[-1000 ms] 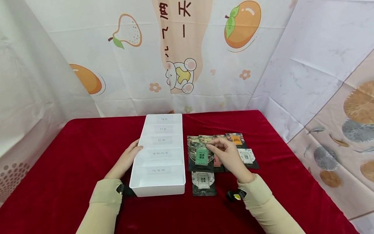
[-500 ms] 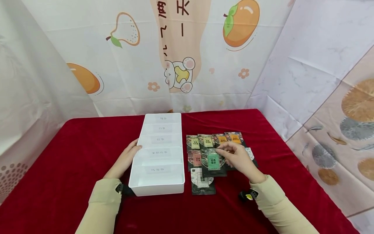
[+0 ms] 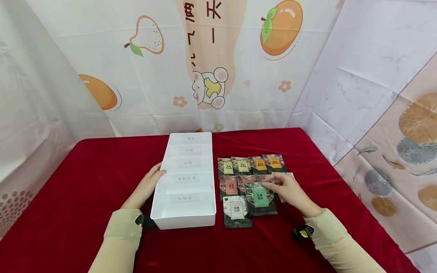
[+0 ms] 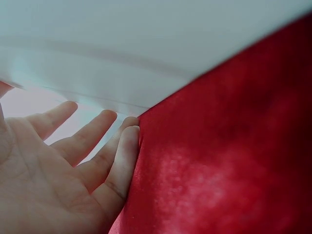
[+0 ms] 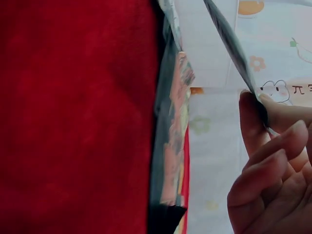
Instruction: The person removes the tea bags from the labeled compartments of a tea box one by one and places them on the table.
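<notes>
My right hand (image 3: pixel 291 192) pinches the top edge of a green-labelled tea packet (image 3: pixel 261 199), above the table and partly over other packets. The right wrist view has this packet (image 5: pixel 236 51) edge-on between thumb and fingertips. A white-labelled tea packet (image 3: pixel 237 211) lies just left of it. My left hand (image 3: pixel 143 188) rests against the left side of a long white divided box (image 3: pixel 184 222), its thumb at the rim. Up close in the left wrist view, the fingers of the left hand (image 4: pixel 73 170) are mostly straight and touch the box wall (image 4: pixel 112 73).
Behind the held packet lie rows of tea packets: yellow-green labels (image 3: pixel 227 167), orange labels (image 3: pixel 274 162) and red labels (image 3: pixel 231 186). One at the right is mostly hidden by the hand. Red cloth (image 3: pixel 191 250) covers the table. A printed curtain (image 3: pixel 153 94) hangs behind.
My right hand has carried the green-labelled packet right and toward me, uncovering the yellow-green, red and white packets. The left hand and the box have stayed in place.
</notes>
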Motion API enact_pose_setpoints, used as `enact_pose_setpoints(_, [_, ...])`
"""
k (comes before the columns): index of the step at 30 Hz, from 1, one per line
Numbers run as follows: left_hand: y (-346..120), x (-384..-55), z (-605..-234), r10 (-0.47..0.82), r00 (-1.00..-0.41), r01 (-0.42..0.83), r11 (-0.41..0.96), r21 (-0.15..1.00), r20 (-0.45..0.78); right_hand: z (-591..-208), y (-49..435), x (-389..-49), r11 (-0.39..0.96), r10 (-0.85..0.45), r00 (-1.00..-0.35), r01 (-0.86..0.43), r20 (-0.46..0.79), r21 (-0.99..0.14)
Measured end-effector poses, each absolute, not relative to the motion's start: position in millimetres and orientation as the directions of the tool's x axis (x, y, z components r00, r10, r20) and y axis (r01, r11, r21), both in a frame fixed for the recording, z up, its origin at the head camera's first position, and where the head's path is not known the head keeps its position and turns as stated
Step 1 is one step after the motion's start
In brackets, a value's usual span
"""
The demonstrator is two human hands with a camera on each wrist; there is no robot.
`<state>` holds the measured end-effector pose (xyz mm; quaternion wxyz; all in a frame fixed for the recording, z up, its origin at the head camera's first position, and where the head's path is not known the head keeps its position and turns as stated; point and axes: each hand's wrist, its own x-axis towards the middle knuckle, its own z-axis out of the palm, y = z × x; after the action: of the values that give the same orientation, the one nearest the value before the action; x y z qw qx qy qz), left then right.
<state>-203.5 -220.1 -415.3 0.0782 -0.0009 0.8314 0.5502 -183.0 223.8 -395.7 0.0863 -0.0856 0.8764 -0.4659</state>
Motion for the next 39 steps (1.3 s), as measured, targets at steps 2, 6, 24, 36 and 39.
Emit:
enact_pose_setpoints(2, [-220.3,-203.4,-415.5,0.085,-0.988,-0.089,0.393,0.915,-0.132,-398.1,225.7,-182.2,0.556,-0.231,-0.969,-0.06,-0.085,-0.829])
enact_pose_setpoints(6, [-220.3,-203.8,-415.8,0.085,-0.988,-0.087,0.392,0.916,-0.13,-402.5,228.1,-180.4,0.56,-0.216,-0.969,-0.024,-0.118,-0.828])
enact_pose_setpoints(24, [-220.8,-205.0,-417.5,0.083,-0.986,-0.108,0.361,0.926,-0.147,-409.0,237.6,-178.2,0.66,-0.204,-0.969,-0.031,-0.14,-0.751])
enact_pose_setpoints(36, [-220.6,-203.4,-416.8,0.075,-0.987,-0.102,0.379,0.92,-0.14,-408.9,232.0,-177.4,0.844,-0.192,-0.981,-0.144,-0.04,-0.517])
enact_pose_setpoints(39, [-220.5,-203.7,-417.0,0.075,-0.988,-0.099,0.378,0.921,-0.137,-409.4,231.7,-178.6,0.861,-0.2,-0.979,-0.159,-0.033,-0.484])
